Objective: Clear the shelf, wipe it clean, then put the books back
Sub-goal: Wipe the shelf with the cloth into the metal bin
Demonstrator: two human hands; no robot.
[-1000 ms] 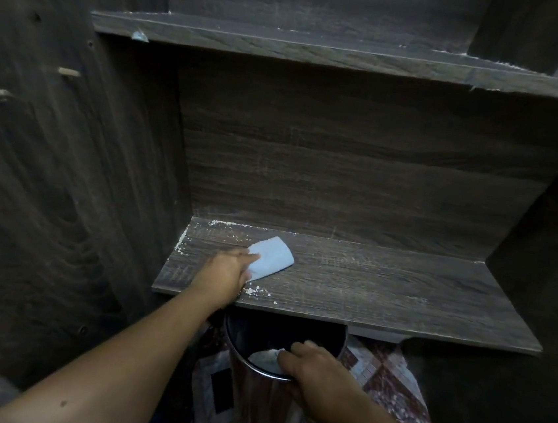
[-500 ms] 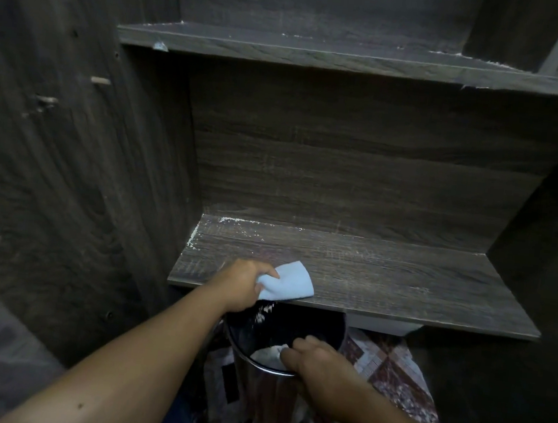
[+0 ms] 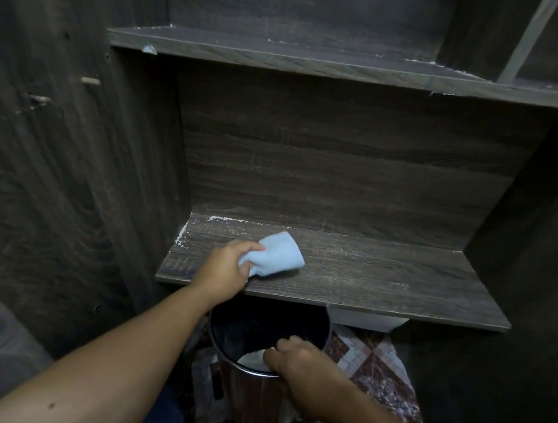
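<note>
The dark wooden shelf [image 3: 384,281] holds no books; white dust lies along its left and back edges. My left hand [image 3: 227,268] grips a light blue cloth [image 3: 278,254] that lies flat on the left part of the shelf. Below the shelf's front edge stands a round dark metal bin [image 3: 256,346] with something white inside. My right hand [image 3: 302,365] curls over the bin's near rim and holds it. No books are in view.
An upper shelf [image 3: 320,62] with dust specks spans the top. Dark wooden side panels [image 3: 70,155] close in on left and right. A patterned tile floor [image 3: 378,370] shows beside the bin.
My left hand swept the cloth to the shelf's front edge, pushing dust into the bin, then moved back onto the shelf. My right hand kept hold of the bin rim.
</note>
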